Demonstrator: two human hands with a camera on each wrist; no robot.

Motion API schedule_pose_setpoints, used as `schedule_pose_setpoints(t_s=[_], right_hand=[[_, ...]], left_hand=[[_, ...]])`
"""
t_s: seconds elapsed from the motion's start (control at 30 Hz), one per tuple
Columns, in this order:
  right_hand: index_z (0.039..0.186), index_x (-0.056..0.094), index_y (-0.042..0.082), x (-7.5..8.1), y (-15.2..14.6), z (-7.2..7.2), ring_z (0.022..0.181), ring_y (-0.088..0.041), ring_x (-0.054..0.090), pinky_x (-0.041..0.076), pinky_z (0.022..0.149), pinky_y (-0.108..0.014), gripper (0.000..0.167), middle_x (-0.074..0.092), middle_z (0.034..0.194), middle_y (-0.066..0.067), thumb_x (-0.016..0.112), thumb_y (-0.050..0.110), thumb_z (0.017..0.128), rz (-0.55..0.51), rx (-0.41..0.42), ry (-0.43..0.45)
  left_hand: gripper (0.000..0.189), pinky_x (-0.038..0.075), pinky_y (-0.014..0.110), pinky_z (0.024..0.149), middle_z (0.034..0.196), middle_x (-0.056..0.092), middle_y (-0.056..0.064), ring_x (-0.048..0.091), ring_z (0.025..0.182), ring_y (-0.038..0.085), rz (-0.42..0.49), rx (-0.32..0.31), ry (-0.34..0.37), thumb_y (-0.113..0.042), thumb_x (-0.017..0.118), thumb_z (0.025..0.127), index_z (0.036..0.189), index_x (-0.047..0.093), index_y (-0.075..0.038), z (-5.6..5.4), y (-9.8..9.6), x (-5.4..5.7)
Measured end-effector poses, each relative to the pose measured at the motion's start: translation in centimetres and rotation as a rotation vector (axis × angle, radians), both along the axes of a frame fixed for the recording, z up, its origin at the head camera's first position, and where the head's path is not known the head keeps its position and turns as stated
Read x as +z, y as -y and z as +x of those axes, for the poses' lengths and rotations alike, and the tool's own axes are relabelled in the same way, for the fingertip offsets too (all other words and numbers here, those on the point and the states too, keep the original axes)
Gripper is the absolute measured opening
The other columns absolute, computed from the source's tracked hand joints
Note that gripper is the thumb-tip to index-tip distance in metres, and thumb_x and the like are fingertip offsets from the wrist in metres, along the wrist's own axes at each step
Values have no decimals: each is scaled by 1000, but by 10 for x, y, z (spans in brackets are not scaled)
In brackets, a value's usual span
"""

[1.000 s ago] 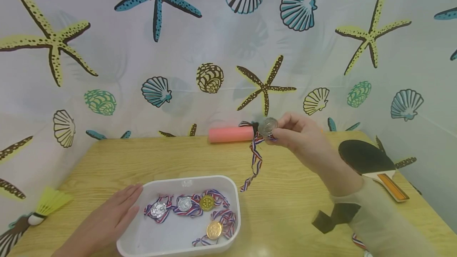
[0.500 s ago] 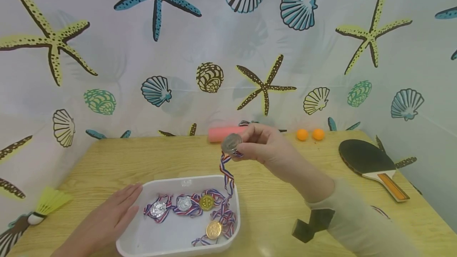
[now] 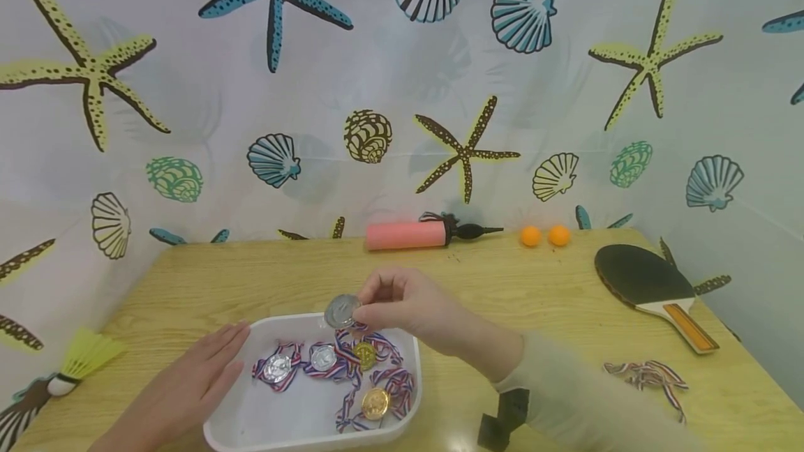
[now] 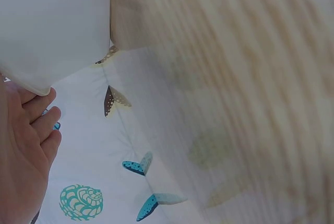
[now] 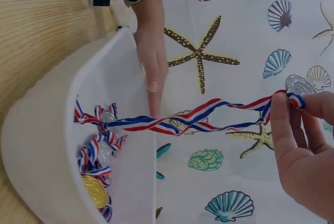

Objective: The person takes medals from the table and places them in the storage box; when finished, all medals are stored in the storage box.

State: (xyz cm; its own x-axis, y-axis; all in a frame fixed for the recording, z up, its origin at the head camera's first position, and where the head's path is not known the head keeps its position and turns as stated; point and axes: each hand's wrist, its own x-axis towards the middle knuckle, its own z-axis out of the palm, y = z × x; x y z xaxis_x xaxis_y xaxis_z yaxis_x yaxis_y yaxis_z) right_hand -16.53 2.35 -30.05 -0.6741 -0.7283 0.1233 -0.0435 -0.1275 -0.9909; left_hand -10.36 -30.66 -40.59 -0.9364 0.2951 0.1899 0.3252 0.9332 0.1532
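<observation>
My right hand (image 3: 414,309) pinches a silver medal (image 3: 342,311) between thumb and fingers, above the back rim of a white plastic tub (image 3: 283,431). From the medal a red, white and blue ribbon (image 5: 203,117) hangs down into the tub, as the right wrist view shows. Inside lie two silver medals (image 3: 277,368) at the left and middle, and two gold medals (image 3: 375,404) toward the right, each with a striped ribbon. My left hand (image 3: 182,382) rests with straight fingers against the tub's left side; the left wrist view shows its fingertips at the rim.
A striped ribbon (image 3: 653,374) lies on the table right of my forearm. Farther back are a pink hand pump (image 3: 407,236), two orange balls (image 3: 530,236) and a table tennis paddle (image 3: 643,277). A yellow shuttlecock (image 3: 88,361) sits far left. A patterned curtain (image 3: 402,75) hangs behind the table.
My right hand has carried the silver medal leftward and down, from beside the pink pump to over the tub, its ribbon now trailing inside. The left hand has stayed in place.
</observation>
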Motion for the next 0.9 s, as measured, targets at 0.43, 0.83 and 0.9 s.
schedule_pose_setpoints(t_s=[0.43, 0.83, 0.9], right_hand=[[91, 54, -11, -41, 21, 1, 73, -13, 61, 54, 73, -31, 11, 61, 79, -3, 60, -6, 83, 136, 31, 36], [87, 58, -8, -62, 41, 5, 67, -12, 63, 55, 67, -30, 8, 65, 75, -4, 63, -5, 81, 231, 132, 5], [87, 58, -8, -65, 42, 5, 66, -12, 63, 55, 67, -30, 8, 65, 75, -4, 63, -5, 82, 260, 172, 6]], left_hand=[[51, 3, 22, 108, 143, 36, 12, 31, 129, 34, 7, 9, 35, -33, 44, 97, 139, 39, -4, 0, -1, 2], [50, -8, 8, 98, 142, 37, 11, 32, 129, 34, -6, -6, 8, -32, 45, 97, 139, 40, -3, 1, 0, 1], [51, -6, 11, 100, 143, 37, 11, 31, 129, 34, -4, -2, 18, -32, 45, 97, 139, 40, -4, 1, 0, 2]])
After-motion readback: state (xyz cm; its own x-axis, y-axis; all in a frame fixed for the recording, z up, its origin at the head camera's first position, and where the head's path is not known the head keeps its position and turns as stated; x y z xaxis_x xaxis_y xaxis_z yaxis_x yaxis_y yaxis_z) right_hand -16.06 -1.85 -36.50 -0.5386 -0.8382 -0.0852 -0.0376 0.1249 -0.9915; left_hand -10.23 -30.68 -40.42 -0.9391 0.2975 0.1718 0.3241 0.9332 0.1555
